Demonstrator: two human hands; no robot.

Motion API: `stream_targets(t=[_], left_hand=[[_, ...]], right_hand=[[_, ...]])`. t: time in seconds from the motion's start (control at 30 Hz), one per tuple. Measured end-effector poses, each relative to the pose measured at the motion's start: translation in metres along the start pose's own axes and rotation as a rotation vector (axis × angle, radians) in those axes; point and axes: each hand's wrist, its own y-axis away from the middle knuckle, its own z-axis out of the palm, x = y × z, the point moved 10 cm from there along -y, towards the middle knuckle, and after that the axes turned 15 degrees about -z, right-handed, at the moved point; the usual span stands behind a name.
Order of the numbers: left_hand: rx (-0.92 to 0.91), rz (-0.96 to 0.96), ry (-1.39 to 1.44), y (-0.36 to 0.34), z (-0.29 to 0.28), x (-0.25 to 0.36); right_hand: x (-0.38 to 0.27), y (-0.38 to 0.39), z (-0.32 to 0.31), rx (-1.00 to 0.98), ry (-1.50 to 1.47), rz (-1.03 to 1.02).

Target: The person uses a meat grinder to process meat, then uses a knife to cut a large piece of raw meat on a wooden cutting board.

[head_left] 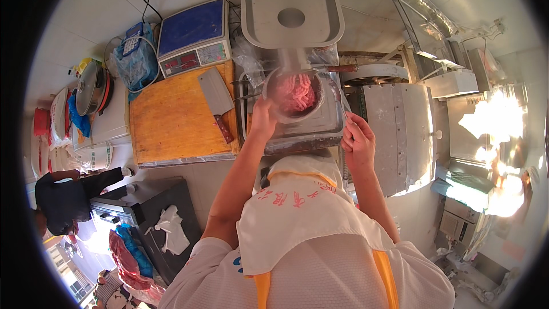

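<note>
My left hand (264, 117) grips the left side of a round metal bowl (320, 102). Pink minced meat (298, 92) lies in strands inside it. Directly beyond the bowl stands a meat grinder with a wide steel feed tray (291, 37) and a round hole in that tray. Off to the bowl's right, my right hand (358, 137) is closed, with thumb and fingers pinched together. A thin greyish strip runs up from those fingertips, too slender to name. Beneath the bowl is a rectangular metal tray (309, 137).
Left of the bowl, a cleaver (216, 92) rests on a wooden cutting board (171, 120). Behind are a blue-topped scale (194, 26) and a blue bag (136, 63). A brown handle (343, 68) juts out beside the grinder. Another person (63, 200) is at far left, near red meat (128, 263).
</note>
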Motion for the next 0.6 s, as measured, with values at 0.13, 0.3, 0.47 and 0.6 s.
stream_targets(t=[0.13,0.3,0.47,0.6], left_hand=[[-0.006,0.033,-0.075,-0.004,-0.004,0.001],[-0.018,0.085,-0.171,-0.011,-0.009,0.000],[-0.003,0.244,-0.347,-0.023,-0.033,0.006],[-0.021,0.061,-0.113,-0.010,-0.010,-0.001]], right_hand=[[0.000,0.000,0.000,-0.006,0.006,-0.002],[0.000,0.000,-0.001,-0.006,-0.001,-0.005],[0.002,0.000,0.003,-0.028,-0.003,0.003],[0.000,0.001,-0.001,-0.011,-0.004,-0.003]])
